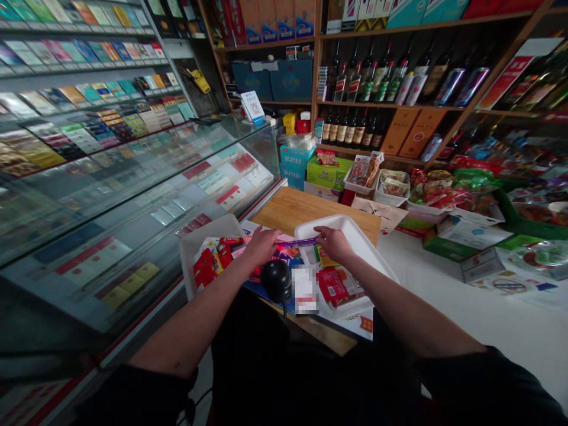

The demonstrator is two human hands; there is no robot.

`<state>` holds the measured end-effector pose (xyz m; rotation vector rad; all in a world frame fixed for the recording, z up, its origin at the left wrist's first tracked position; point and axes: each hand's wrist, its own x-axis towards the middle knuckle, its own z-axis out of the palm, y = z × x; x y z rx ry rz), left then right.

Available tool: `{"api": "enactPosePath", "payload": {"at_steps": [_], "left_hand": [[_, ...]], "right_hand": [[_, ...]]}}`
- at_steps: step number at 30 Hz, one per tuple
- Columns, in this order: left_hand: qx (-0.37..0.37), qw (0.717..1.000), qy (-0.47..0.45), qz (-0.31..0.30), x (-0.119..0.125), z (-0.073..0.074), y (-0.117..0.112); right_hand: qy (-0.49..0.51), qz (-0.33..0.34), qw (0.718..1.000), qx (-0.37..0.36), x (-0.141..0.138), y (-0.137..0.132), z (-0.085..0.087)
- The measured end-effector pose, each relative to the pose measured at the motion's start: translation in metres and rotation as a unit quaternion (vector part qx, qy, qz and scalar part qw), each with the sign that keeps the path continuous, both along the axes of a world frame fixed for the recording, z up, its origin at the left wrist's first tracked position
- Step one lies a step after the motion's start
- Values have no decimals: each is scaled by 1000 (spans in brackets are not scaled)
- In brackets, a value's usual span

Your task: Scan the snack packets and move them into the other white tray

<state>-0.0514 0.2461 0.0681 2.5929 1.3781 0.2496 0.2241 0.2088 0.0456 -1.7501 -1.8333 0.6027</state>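
A slim purple packet [296,242] lies crosswise between my hands, its ends pinched by my left hand [261,246] and my right hand [332,243]. Under my left hand, a white foam tray [208,246] holds red and yellow packets. Another white foam tray [355,238] sits under my right hand, with a red packet [333,286] in it. A black round scanner [276,281] stands just below my left hand, next to a white item [305,289] blurred beyond recognition.
A wooden counter board [310,210] lies beyond the trays. A glass display case [133,201] of cigarette packs runs along the left. Shelves of bottled wine [364,83] stand ahead, with snack trays [444,192] and cartons [461,248] at the right.
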Motion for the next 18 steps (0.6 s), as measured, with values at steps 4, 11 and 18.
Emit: {"api": "enactPosePath", "payload": {"at_steps": [4,11,18], "left_hand": [[67,997,32,-25,-14,-4,-3],[110,991,73,-36,-34,-9,-8],[110,992,62,-20,-49,-11,-17]], "right_hand": [[-50,32,997,39,-14,2,-3],[-94,88,988,90,-34,6,-10],[-95,108,985,97,-47,8,-9]]}}
